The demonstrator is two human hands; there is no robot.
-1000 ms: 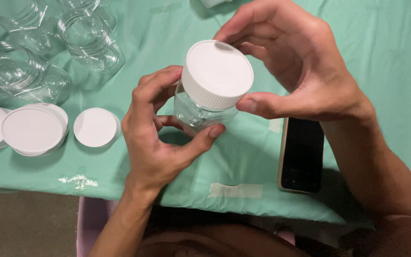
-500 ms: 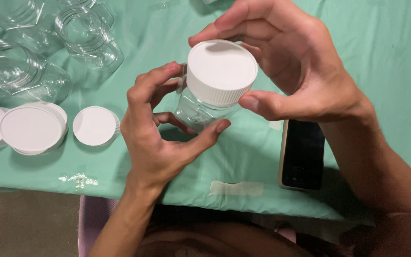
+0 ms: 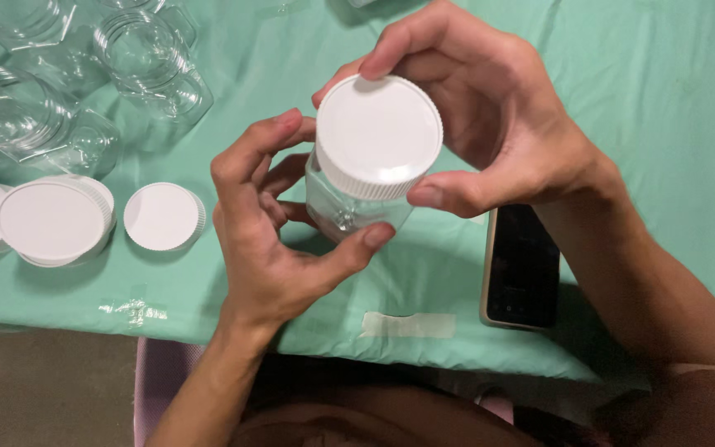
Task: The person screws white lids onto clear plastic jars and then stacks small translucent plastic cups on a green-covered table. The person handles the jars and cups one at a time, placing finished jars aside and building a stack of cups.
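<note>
The clear plastic jar [image 3: 349, 207] was held above the green tabletop [image 3: 639, 99], near its front edge, and appeared empty. A white ribbed lid [image 3: 380, 135] sat on its mouth. The left hand [image 3: 271, 240] cupped the jar body from below and beside, grip closed on it, thumb tip against the lower wall. The right hand [image 3: 490, 132] closed its grip on the lid, thumb at the near rim and fingers arched over the far rim. Compared with half a second earlier, jar and lid sat at nearly the same place. Empty clear jars [image 3: 151, 58] stood at the far left, loose white lids [image 3: 163, 217] lay near them, and a dark phone [image 3: 523, 269] lay right of the hands.
</note>
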